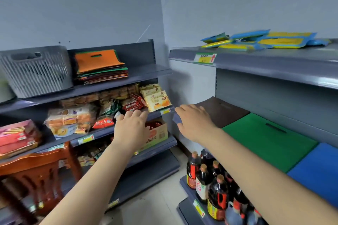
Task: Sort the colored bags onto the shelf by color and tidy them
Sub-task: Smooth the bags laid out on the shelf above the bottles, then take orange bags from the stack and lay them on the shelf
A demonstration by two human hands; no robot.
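Observation:
A mixed stack of coloured bags point(99, 67), orange on top with green and red edges showing, lies on the top board of the left shelf point(128, 80). On the middle board of the right shelf point(296, 120) three piles lie side by side: brown bags point(221, 111), green bags point(268, 139) and blue bags point(318, 170). My left hand point(130, 128) hangs in the air with its fingers spread, in front of the snack boards. My right hand point(194, 120) is stretched out flat by the brown pile's near corner. Neither hand holds anything.
A grey plastic basket point(36, 71) stands left of the mixed stack. Snack packets point(117, 104) fill the left shelf's lower boards. Blue and yellow packets point(265, 39) lie on the right shelf's top board, dark bottles point(212, 181) stand below. A wooden chair point(38, 168) is at lower left.

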